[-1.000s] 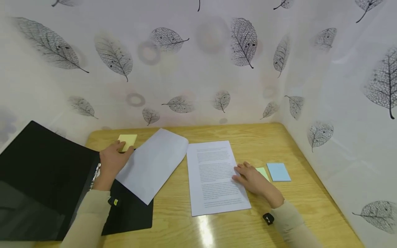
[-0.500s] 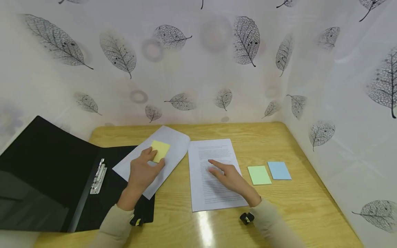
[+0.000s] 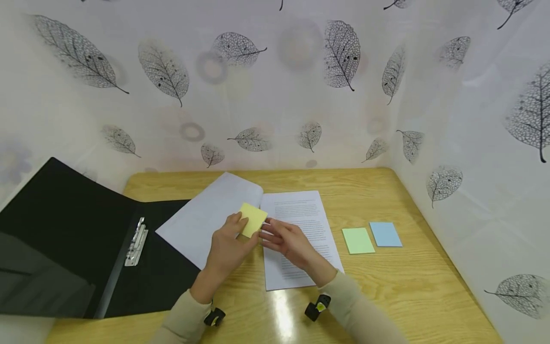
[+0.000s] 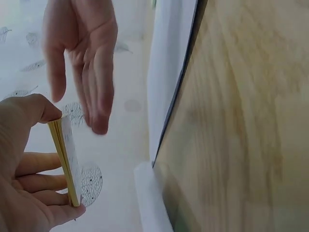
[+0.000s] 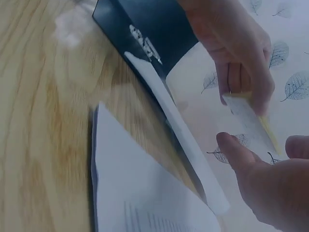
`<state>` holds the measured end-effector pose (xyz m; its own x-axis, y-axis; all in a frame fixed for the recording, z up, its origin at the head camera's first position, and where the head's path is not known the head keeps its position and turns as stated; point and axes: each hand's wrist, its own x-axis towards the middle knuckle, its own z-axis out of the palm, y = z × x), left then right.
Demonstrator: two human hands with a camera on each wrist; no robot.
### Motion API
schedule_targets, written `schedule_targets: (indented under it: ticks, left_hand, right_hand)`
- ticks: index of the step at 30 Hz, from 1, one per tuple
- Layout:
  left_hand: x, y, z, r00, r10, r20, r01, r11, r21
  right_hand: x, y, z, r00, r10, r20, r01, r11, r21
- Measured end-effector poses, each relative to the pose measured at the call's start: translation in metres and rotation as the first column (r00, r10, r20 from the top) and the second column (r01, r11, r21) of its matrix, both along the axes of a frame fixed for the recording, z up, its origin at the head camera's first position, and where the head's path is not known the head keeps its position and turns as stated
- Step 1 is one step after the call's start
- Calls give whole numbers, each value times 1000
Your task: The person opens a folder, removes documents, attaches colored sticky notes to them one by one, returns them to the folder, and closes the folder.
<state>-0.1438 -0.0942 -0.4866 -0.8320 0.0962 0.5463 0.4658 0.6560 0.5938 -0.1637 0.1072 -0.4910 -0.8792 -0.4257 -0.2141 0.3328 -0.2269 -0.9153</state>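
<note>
Above the bench (image 3: 386, 277), between the blank sheet (image 3: 206, 222) and the printed page (image 3: 301, 234), the left hand (image 3: 229, 243) pinches a yellow note pad (image 3: 252, 220) by its edge. The right hand (image 3: 285, 239) is relaxed, holding nothing, w/ fingertips just beside the pad. Risk: the grip is only on one edge, so the pad can tilt or slip down onto the papers, or several notes peel off together. Hard to see: if the right fingers already touch the pad; wrist views are blurry. The black folder (image 3: 64, 248) is cut at the frame edge.

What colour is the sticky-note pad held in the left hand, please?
Yellow; the sticky-note pad shows best in the head view.
</note>
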Motion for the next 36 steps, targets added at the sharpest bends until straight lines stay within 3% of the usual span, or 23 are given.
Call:
schedule_targets:
  ticks: [4, 10, 14, 18, 21, 24, 30, 36]
  left_hand:
    - [7, 10, -5, 999, -12, -37, 10, 998, -58]
    - [11, 14, -5, 992, -81, -97, 61, 979, -193]
    - [2, 0, 4, 979, -174, -103, 133, 939, -317]
    - [-3, -14, 15, 968, -249, -10, 225, 889, -398]
    - [-5, -19, 20, 957, -281, 66, 283, 864, -417]
    - [-6, -19, 20, 949, -298, 102, 313, 852, -420]
    - [-5, -18, 12, 939, -310, 146, 343, 848, -403]
    - [-4, -19, 13, 920, -331, 210, 386, 858, -339]
  right_hand:
    - [1, -8, -1, 997, -53, 62, 57, 997, -56]
    - [0, -7, 3, 989, -103, 110, 106, 994, -24]
    - [-3, 6, 6, 991, -93, 96, 90, 995, 38]
    - [-5, 18, 7, 996, -34, 81, 27, 996, 90]
    - [-6, 23, 6, 997, 14, 71, -21, 995, 97]
    - [-7, 26, 4, 996, 46, 76, -53, 995, 87]
    - [-5, 28, 2, 992, 95, 81, -102, 991, 87]
    - [-5, 31, -2, 987, 143, 69, -149, 984, 95]
